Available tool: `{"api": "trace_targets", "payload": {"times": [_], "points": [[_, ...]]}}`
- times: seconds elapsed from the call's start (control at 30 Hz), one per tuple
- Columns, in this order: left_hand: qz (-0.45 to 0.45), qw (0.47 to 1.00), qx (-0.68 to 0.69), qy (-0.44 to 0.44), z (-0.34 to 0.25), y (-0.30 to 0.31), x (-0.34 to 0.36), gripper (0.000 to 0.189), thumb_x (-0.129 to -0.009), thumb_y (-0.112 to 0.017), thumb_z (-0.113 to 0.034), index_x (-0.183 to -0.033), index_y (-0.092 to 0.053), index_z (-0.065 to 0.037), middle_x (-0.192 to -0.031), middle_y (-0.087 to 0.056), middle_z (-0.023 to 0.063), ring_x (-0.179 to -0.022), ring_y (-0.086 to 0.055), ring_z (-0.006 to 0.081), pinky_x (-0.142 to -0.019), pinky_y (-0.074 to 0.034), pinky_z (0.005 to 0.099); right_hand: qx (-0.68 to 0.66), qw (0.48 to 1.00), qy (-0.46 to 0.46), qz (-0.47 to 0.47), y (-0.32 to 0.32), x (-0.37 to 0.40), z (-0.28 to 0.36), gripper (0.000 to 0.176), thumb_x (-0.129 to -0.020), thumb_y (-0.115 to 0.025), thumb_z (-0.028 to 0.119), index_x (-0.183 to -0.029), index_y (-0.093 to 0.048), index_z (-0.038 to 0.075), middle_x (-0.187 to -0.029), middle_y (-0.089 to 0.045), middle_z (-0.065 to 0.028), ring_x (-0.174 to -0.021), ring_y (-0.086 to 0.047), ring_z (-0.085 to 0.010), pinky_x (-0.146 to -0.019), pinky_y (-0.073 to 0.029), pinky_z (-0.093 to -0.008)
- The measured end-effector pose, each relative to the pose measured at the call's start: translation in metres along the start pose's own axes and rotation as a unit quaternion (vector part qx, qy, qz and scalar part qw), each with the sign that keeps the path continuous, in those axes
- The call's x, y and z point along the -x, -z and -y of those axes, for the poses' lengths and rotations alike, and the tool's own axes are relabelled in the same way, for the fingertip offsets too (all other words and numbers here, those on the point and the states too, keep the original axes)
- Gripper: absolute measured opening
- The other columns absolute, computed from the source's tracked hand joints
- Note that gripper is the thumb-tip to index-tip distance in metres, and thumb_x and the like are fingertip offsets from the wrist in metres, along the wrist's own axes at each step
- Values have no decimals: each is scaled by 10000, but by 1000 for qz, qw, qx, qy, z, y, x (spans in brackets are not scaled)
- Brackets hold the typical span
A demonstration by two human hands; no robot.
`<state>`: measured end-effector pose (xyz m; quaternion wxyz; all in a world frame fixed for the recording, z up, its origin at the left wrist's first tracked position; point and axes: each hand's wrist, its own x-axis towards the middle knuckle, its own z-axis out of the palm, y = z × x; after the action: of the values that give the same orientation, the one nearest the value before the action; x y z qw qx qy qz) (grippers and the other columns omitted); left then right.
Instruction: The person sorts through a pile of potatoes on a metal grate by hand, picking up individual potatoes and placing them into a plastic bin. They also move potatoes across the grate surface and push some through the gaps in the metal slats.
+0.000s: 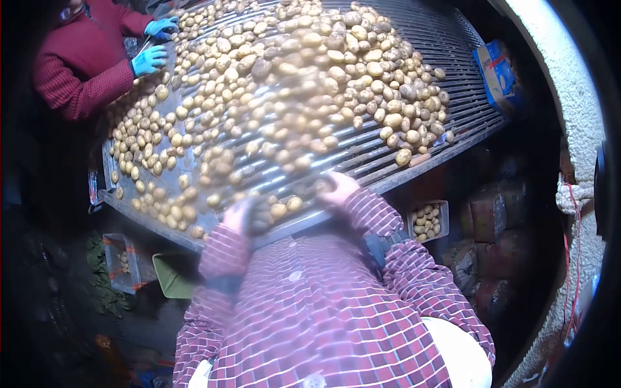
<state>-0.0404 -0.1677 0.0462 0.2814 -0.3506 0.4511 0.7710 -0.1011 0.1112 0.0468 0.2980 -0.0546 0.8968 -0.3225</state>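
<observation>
My left hand (237, 216) is at the near edge of the slatted metal sorting table (362, 169), smeared by motion. A dark, blurred potato (261, 217) lies right against its inner side, and I cannot tell whether the fingers grip it. To the right, my right hand (341, 189) curls over the same edge, thumb and fingers round a blurred potato (321, 186). Between the hands, pale potatoes (286, 206) rest along the rim. A large heap of potatoes (381, 84) covers much of the slats, its middle part blurred.
At the far left a person in a red jacket works with blue gloves (150, 59) at the table's side. A blue box (497, 76) stands at the right end. Below the near edge are a crate of potatoes (428, 221), a green container (172, 276) and a clear bin (121, 264).
</observation>
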Motion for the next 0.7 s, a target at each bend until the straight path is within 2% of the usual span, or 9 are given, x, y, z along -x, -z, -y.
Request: {"api": "trace_targets", "payload": {"times": [0.07, 0.1, 0.17, 0.2, 0.27, 0.4, 0.53, 0.6, 0.7], "points": [[131, 989, -41, 59, 0, -37, 1, 408, -893, -659, -197, -1229, -555, 8, -1025, -646, 177, -739, -674, 248, -571, -556, 302, -13, 991, 130, -24, -17, 2, -6, 598, -754, -747, 307, -1298, -587, 118, -1162, -597, -162, -1188, -539, -326, -1016, -450, -406], [184, 874, -363, -266, 46, -16, -62, 427, -897, -656, -221, -1245, -551, 4, -1042, -648, 180, -759, -680, 258, -587, -562, 312, -27, 994, 106, -10, -15, 16, 19, 618, -746, -764, 282, -1312, -576, 121, -1184, -579, -160, -1196, -527, -328, -1021, -446, -416], [236, 661, -528, -478, 84, -4, -112, 461, -899, -657, -257, -1261, -545, 4, -1069, -652, 169, -793, -688, 252, -625, -569, 315, -59, 990, 126, 8, -15, 22, 30, 607, -762, -784, 287, -1297, -574, 90, -1250, -527, -175, -1196, -525, -312, -1026, -439, -414], [268, 747, -447, -413, 78, -15, -101, 475, -896, -662, -269, -1262, -543, 9, -1080, -654, 155, -808, -688, 236, -647, -569, 308, -91, 986, 135, 18, -12, 15, 20, 576, -764, -774, 296, -1269, -586, 91, -1221, -541, -173, -1197, -523, -303, -1011, -444, -414], [302, 820, -380, -304, 55, -34, -82, 499, -894, -671, -289, -1267, -539, 16, -1092, -655, 136, -822, -686, 212, -670, -569, 300, -154, 975, 154, 36, -2, 4, 5, 518, -767, -756, 314, -1212, -609, 95, -1163, -570, -169, -1201, -519, -286, -980, -453, -414], [330, 858, -337, -203, 34, -55, -82, 584, -866, -725, -326, -1295, -515, 11, -1054, -649, 114, -768, -660, 188, -642, -554, 299, -383, 919, 47, 87, -2, -7, 2, 529, -812, -784, 327, -1183, -582, 8, -1140, -611, -130, -1096, -565, -223, -967, -454, -372], [268, 954, -111, -69, 48, -50, -85, 633, -809, -805, -301, -1275, -505, 6, -993, -636, 95, -721, -622, 163, -615, -536, 306, -355, 930, -14, 96, 0, -19, 7, 388, -869, -731, 275, -1119, -591, 13, -1032, -645, -106, -972, -592, -190, -893, -475, -352], [246, 967, -41, -53, 42, -49, -78, 569, -823, -793, -243, -1249, -514, 10, -999, -632, 99, -736, -620, 165, -616, -537, 312, -330, 941, -13, 70, -9, -31, 3, 355, -885, -706, 250, -1122, -591, 12, -1031, -648, -112, -967, -599, -191, -891, -478, -348], [180, 980, -73, -44, 46, -40, -87, 501, -824, -774, -189, -1214, -529, 9, -1022, -627, 99, -772, -621, 170, -640, -542, 316, -287, 956, -28, 57, -15, -41, 9, 318, -912, -657, 229, -1131, -590, 8, -1048, -652, -120, -979, -608, -201, -897, -478, -348]]}}
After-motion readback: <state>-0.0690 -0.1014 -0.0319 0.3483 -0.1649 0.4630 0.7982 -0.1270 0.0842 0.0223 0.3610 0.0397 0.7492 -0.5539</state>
